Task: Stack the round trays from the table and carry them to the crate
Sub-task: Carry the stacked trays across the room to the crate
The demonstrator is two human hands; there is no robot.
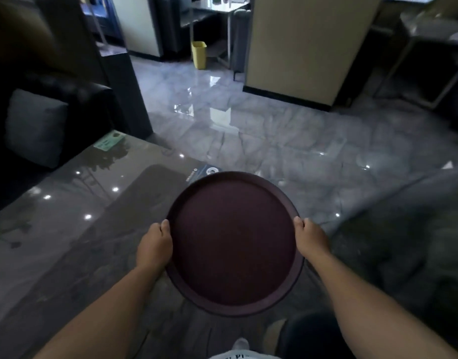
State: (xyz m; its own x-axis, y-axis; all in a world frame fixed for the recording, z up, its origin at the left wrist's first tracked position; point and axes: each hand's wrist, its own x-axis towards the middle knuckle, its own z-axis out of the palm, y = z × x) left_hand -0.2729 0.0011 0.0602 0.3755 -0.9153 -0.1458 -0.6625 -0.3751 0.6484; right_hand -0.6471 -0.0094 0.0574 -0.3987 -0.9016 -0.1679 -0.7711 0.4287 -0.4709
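Head view: left hand [155, 244] and right hand [310, 239] each clamp opposite rims of dark maroon round plastic tray [234, 242], near glossy grey table [67, 216].

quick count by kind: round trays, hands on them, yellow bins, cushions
round trays: 1 visible from above; any stacked beneath cannot be told
hands: 2, left and right, gripping its rim
yellow bin: 1
grey cushion: 1
total: 5
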